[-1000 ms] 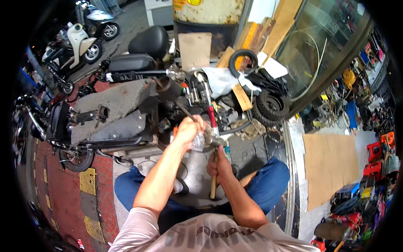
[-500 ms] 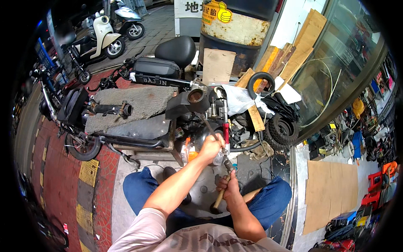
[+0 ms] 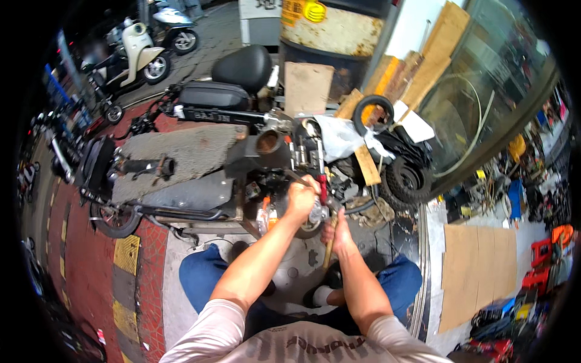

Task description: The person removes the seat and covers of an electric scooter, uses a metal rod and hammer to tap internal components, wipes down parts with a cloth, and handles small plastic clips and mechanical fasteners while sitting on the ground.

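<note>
My left hand is closed round a dark metal bar whose upper end sticks out past the knuckles; its lower end is hidden. In my right hand is a hammer, gripped by its wooden handle. The hammer's head is close to the left fist, beside the red part of a shock absorber; whether it touches anything cannot be told. Below both hands lies a partly taken-apart wheel area of a two-wheeler. A black bracket with a round rusty opening stands just beyond the left hand.
A grey mat with a dark tube part covers the scooter deck at left. Behind stand a black seat and a rusty drum. Small tyres and wooden planks lean at right, by cardboard on the floor.
The right hand and hammer have risen toward the left hand, with the hammer's head now beside the left fist. The left hand keeps its hold on the bar. The view has shifted slightly.
</note>
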Motion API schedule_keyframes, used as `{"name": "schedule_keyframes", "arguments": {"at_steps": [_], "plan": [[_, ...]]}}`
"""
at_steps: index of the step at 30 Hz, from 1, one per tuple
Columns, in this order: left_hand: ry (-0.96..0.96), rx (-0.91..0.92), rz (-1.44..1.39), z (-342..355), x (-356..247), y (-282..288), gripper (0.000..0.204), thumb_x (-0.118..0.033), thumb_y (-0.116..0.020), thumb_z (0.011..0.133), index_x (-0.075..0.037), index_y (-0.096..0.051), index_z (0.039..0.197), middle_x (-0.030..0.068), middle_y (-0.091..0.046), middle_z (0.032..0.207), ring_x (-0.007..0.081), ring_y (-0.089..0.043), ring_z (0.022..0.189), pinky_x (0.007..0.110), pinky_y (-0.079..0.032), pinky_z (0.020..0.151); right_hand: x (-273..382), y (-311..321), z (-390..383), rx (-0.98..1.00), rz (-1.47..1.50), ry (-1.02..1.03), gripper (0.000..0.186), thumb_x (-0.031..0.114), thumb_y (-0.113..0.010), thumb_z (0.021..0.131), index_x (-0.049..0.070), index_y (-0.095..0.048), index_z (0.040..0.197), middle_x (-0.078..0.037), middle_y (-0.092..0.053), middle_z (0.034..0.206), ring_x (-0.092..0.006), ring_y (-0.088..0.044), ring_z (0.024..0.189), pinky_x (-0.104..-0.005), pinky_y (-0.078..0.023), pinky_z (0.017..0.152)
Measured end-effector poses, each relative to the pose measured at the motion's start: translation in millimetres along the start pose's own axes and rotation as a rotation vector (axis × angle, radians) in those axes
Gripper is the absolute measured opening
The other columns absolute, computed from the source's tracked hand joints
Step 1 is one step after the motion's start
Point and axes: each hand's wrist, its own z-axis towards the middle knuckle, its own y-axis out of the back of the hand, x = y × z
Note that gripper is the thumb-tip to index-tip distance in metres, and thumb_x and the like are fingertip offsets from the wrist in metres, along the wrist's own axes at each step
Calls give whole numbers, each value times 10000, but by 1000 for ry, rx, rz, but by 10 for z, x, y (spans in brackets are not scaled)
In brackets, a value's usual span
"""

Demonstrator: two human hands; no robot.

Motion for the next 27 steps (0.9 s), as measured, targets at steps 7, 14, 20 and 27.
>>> {"name": "schedule_keyframes", "arguments": {"at_steps": [7,14,20,27], "plan": [[-63,15,91,-90,-125,39,233,155,-421,734,-36,-549,694,73,-570,785,151,-493,757,280,-368,719,284,-152,289,163,-142,-40,698,838,-352,944,179,-459,739,56,-298,502,-117,-239,381,-305,-217,392],[-73,-14,156,-115,-166,40,224,142,-431,728,-40,-542,661,67,-578,767,156,-498,733,283,-371,687,158,-155,299,174,-61,-93,675,841,-381,932,200,-454,734,64,-284,505,-107,-246,381,-304,-228,394],[-28,2,107,-121,-119,8,248,140,-415,750,-38,-569,671,69,-587,750,158,-517,743,283,-379,702,100,-215,289,148,-215,-112,676,853,-425,908,206,-435,713,61,-264,487,-111,-229,372,-302,-225,400],[43,-27,136,-172,-132,37,236,136,-413,732,-31,-572,681,79,-602,754,157,-516,721,289,-384,664,-3,-178,166,163,-193,-9,684,852,-435,904,203,-430,692,60,-264,480,-130,-254,361,-323,-239,392]]}}
